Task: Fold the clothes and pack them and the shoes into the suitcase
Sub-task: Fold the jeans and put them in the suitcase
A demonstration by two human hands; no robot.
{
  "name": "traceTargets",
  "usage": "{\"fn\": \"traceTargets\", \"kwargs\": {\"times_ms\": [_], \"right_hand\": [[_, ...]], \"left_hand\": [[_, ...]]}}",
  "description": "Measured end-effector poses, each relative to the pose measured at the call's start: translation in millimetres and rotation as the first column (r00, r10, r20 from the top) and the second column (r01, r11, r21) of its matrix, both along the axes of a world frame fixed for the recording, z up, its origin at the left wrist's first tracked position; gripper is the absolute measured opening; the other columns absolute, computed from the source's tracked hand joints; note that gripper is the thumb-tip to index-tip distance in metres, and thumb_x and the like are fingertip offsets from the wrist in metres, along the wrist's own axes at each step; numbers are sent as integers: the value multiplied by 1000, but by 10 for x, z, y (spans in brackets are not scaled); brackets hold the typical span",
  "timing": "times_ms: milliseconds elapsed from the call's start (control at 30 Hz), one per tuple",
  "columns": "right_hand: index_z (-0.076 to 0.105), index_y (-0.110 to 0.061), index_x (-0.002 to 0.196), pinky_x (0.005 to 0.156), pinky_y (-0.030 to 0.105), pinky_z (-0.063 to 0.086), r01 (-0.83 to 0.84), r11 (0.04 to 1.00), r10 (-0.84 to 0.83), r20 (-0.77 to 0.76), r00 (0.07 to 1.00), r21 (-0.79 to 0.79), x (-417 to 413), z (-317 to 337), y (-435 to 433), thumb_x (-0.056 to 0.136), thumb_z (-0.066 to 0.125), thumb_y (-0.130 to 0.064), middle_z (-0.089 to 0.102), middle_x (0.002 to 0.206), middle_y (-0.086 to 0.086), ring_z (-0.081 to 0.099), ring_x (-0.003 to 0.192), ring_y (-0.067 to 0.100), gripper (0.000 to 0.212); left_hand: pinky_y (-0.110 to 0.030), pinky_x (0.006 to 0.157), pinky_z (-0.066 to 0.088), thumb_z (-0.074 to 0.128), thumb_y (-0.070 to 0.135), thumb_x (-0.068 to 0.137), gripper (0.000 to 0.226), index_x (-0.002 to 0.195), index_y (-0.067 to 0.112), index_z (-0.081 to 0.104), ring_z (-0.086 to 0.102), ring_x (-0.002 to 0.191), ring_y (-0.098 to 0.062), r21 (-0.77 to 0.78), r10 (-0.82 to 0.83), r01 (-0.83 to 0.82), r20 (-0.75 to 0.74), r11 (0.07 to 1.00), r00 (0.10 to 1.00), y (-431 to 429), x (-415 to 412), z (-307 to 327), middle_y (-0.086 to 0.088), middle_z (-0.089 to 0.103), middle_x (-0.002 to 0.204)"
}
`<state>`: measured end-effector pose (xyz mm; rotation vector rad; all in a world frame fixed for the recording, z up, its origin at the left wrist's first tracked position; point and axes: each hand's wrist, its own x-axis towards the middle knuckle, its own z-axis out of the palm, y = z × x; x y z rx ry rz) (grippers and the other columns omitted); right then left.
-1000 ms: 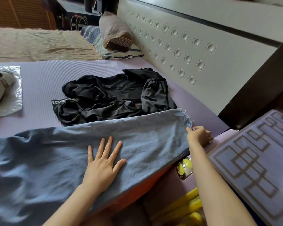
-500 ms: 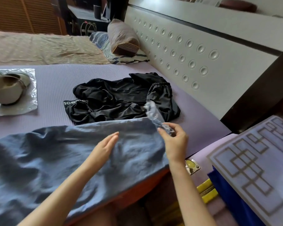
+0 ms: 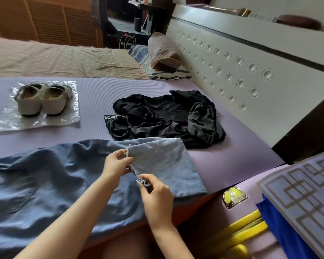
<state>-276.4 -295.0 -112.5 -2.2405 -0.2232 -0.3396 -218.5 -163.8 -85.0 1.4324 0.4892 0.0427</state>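
Clearly the fold is in hand on the blue garment (image 3: 45, 184), which lies spread along the near edge of the bed (image 3: 64, 60) on a lilac mat (image 3: 232, 156). Its leg end is turned back over itself, paler side up, and both hands work the frayed hem (image 3: 134, 171). The left hand (image 3: 116, 163) pinches the upper corner of that hem, its fingers (image 3: 123, 153) curled narrow on the cloth. The right hand (image 3: 155, 191) pinches the lower corner, where loose threads bunch in its grip. Holding both corners probably keeps the hem straight, so the doubled part lies square, not skewed.

A black garment (image 3: 163, 118) sits crumpled beyond it, toward the headboard (image 3: 232, 71) side of the mat, its near edge just under the blue fold. It looks unfolded and likely waits its turn. The shoes (image 3: 39, 101) stand side by side near the far left corner of the mat, on a clear plastic sheet (image 3: 67, 118), presumably to keep their soles off the mat.

Off the bed's near right corner the suitcase (image 3: 251, 178) stands open, yellow handle (image 3: 247, 227) toward the person, close enough to load without walking. Nothing packed shows in it, though most of its inside is out of view. By my judgement the task is early: one fold begun, two more things to go.
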Motion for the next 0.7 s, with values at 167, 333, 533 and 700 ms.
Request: {"fn": "traceTargets", "kwargs": {"times_ms": [167, 333, 533, 700], "right_hand": [[56, -28, 131, 114, 14, 13, -300, 948, 269, -238, 933, -105, -57, -105, -27, 76, 20, -78, 43, 144, -13, 29, 138, 0, 83], [41, -31, 141, 116, 19, -7, -294, 941, 254, -229, 940, -164, 26, -193, -124, 78, 0, -78, 15, 150, -22, -1, 142, -5, 89], [1, -34, 150, 111, 21, -22, -341, 832, 237, -276, 931, -438, -11, -322, -170, 77, -8, -71, -15, 153, -18, -25, 138, -4, 83], [21, -34, 148, 116, 23, -13, -328, 918, 262, -279, 924, -222, 8, -244, -205, 79, 5, -74, -4, 153, -23, -19, 133, -17, 82]], "left_hand": [[-28, 93, 45, 65, 2, 82, 37, 117, 12, 62, 60, 104, -16, 433, -27, -17, 96, 901, 995, 106, -42, -196, -5, 66, 111], [-24, 110, 24, 58, 5, 90, 36, 124, 17, 61, 36, 136, -17, 742, -281, 32, 214, 669, 936, 98, -248, -336, -2, 47, 141], [-44, 115, -6, 12, 40, 99, 49, 148, 40, 9, -18, 142, -18, 925, -414, 370, -304, 88, 858, 162, -399, -508, 4, -8, 158], [-43, 117, -2, 28, 24, 101, 45, 146, 33, 28, -4, 146, -17, 880, -422, 368, -224, 299, 879, 103, -327, -376, -1, 3, 159]]}}
